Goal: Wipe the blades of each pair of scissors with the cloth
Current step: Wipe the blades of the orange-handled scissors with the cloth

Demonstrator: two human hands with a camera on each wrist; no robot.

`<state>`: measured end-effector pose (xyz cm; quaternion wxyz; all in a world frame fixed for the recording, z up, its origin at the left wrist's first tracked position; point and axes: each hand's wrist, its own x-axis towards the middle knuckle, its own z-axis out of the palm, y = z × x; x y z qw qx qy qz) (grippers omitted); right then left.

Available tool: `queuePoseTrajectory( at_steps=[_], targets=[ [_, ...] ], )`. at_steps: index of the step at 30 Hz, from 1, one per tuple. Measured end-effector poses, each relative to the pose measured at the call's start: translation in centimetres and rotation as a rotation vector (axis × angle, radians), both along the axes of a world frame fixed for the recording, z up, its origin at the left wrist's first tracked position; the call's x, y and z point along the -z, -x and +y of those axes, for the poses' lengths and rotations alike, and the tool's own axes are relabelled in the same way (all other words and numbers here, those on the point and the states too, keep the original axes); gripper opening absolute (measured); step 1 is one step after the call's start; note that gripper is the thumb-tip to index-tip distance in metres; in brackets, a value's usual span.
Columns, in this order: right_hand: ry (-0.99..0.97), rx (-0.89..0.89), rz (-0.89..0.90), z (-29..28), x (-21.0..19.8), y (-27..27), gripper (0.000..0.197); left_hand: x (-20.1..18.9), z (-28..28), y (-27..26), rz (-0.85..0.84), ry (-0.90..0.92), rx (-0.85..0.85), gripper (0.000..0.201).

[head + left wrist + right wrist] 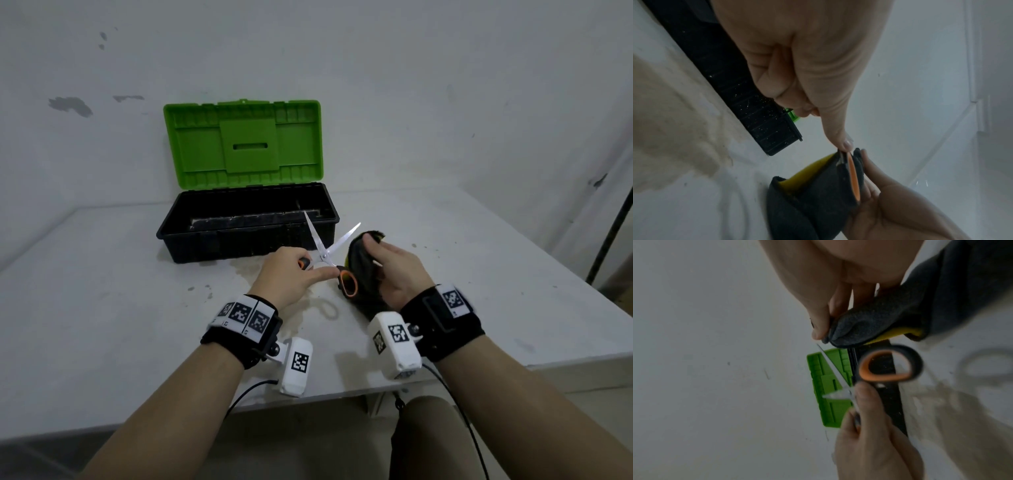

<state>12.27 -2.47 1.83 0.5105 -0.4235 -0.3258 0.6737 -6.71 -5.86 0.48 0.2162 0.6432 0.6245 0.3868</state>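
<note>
My left hand [294, 274] grips one handle of a pair of black and orange scissors [329, 253], thumb pressed near the pivot. The blades stand spread in a V, pointing away toward the toolbox. The free handle loop [891, 365] hangs toward my right hand. My right hand [390, 270] holds a dark grey cloth with a yellow side [363, 267], fingers curled over its top. The cloth [818, 194] sits just right of the scissors' handle loop [854, 177], and the right blade's tip points at my right fingers [820, 321].
A black toolbox [246, 226] with its green lid [243, 144] raised stands on the white table [102, 291] behind the hands, against the wall. The table's near edge runs just under my wrists. A brownish stain [674, 129] marks the table in front of the box.
</note>
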Motion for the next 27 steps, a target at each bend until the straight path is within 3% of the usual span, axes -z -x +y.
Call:
queuePoseTrajectory(
  at_steps=[5,14,18,22,27],
  targets=[
    [-0.071,-0.194,-0.059,-1.1,0.6,1.7,0.015,-0.4,0.2,-0.8,0.039,-0.023,0.010,0.058],
    [-0.019,-0.185,-0.019,-1.1,-0.1,2.4,0.014,-0.3,-0.1,-0.6,0.033,0.025,0.057,0.065],
    [-0.007,-0.019,-0.053,0.6,-1.1,1.0,0.005,0.1,-0.3,-0.3,0.015,0.050,0.084,0.064],
    [-0.056,0.242,0.059,3.5,-1.6,-2.4,0.005,1.2,-1.1,0.8,-0.008,0.050,0.071,0.056],
    [-0.065,-0.034,-0.034,1.0,-0.8,-0.9,0.008,0.6,-0.7,1.1,-0.072,0.019,0.040,0.060]
  ],
)
